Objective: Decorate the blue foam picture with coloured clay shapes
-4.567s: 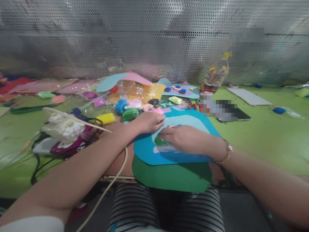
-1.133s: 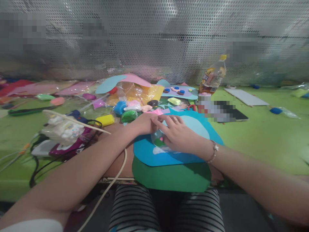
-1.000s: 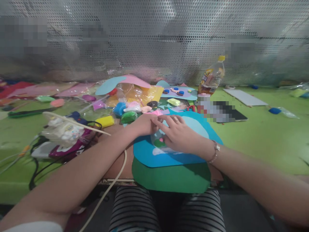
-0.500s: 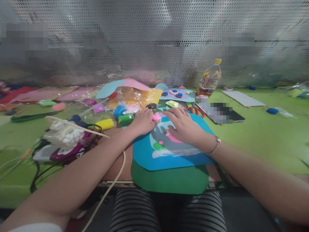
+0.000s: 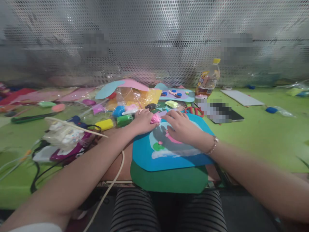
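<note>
A lump of pink clay [image 5: 155, 118] rests at the upper left part of a blue foam sheet [image 5: 145, 162]. My left hand [image 5: 144, 122] is closed around the lump's left side, thumb at its lower edge; some fingertips are hidden. Just to the right, my right hand [image 5: 182, 126] hovers over the sheet with fingers apart, its index fingertip close to the lump. Partly under that hand is a pink clay shape [image 5: 174, 138]. A green clay patch [image 5: 158, 147] and a white strip [image 5: 173, 153] lie on the sheet's light grey-blue middle.
A dark green sheet [image 5: 169, 180] lies beneath the blue one. Packets of yellow clay [image 5: 104, 124] and green clay [image 5: 124, 120] sit left, near a cable [image 5: 118, 174]. Red-handled scissors [image 5: 196, 111], a phone [image 5: 224, 111] and a bottle [image 5: 209, 79] stand or lie behind right.
Very little differs. My left hand and the pink clay stay in place, and the fingers of my right hand have shifted slightly. The view has moved a touch.
</note>
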Demonstrator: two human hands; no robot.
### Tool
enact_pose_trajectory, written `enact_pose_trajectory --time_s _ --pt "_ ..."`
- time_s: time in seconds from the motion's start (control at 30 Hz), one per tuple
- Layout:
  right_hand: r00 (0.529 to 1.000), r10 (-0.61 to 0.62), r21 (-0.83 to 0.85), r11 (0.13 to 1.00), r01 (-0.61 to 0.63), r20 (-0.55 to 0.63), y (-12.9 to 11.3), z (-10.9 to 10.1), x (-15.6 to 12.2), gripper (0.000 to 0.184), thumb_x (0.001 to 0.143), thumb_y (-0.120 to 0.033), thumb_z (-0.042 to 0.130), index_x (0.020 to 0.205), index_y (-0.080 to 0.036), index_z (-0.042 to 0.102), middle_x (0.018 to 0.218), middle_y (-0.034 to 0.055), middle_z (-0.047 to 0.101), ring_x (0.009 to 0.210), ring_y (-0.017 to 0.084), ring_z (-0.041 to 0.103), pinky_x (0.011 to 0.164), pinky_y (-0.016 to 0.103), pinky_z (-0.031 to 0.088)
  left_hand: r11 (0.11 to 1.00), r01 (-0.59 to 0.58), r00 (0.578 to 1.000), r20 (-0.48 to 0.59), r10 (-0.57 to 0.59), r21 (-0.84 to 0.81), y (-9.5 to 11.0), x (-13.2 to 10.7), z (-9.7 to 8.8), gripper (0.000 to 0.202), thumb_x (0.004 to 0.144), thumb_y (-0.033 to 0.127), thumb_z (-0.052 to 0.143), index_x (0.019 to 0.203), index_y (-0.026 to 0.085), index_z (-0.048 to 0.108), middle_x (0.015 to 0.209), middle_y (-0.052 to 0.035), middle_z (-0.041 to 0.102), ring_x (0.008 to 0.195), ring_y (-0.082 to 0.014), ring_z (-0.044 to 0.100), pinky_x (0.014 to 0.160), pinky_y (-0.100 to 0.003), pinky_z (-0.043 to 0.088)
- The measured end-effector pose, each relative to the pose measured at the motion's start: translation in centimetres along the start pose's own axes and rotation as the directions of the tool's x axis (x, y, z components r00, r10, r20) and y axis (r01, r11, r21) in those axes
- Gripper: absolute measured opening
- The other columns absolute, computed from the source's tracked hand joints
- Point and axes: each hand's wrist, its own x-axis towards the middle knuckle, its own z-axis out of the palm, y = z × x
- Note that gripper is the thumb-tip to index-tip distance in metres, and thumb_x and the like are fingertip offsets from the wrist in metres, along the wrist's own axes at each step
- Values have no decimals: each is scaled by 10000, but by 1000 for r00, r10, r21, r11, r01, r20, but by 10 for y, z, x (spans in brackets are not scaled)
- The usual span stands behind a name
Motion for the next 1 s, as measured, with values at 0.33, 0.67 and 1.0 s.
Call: enact_pose_trajectory --time_s 0.33,0.67,1.0 --pt "1000 -8 7 1000 8 -8 -2 -2 0 345 836 -154 439 1170 -154 524 1085 121 534 987 263 478 763 408 399 999 14 999 -38 -15 -46 -1 4 3 411 790 503 543 967 138 604 1067 -130 584 1084 -300 500 909 -418 386" --pt "978 35 18 999 -32 -207 2 -6 2 475 850 -165 425 1315 -89 365 1260 202 437 1161 312 403 901 487 397 922 -385 840 -428 333 -40 12 -6 -18 280 863 235 490 1128 155 534 1181 -104 563 1116 -234 497 956 -402 366" --pt "988 67 206 978 -38 -139 12 -9 3 269 931 -146 301 871 -154 563 835 82 582 790 193 530 678 317 405 914 -396 820 -484 306 -92 21 -14 -29 199 951 256 341 913 192 526 828 -54 621 819 -172 580 721 -308 458"
